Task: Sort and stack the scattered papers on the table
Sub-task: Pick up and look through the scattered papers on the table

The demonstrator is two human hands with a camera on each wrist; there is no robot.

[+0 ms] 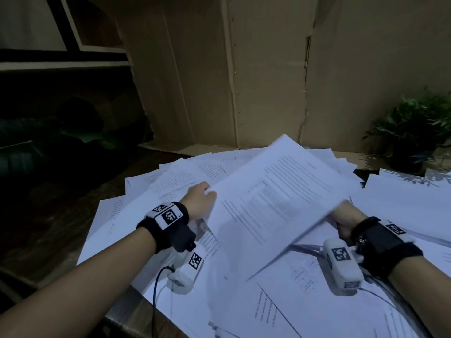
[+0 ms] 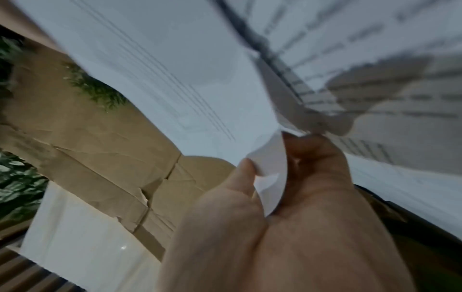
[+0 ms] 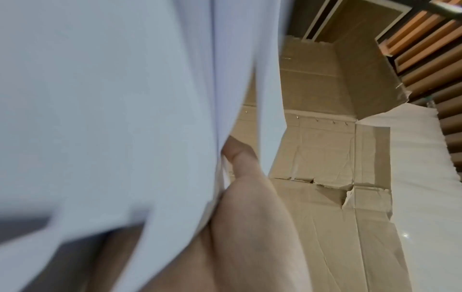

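The lifted sheaf (image 1: 275, 196) hides most of the right hand (image 1: 345, 222); its print is blurred. At three o'clock, the plant (image 1: 419, 132) is cut off.

Both forearms reach forward, each wrist strapped with a black band. The left hand (image 1: 200, 200) pinches a sheet's corner between thumb and fingers (image 2: 310, 156). The right hand (image 1: 345, 222), palm side mostly hidden, grips sheets at their near edge.
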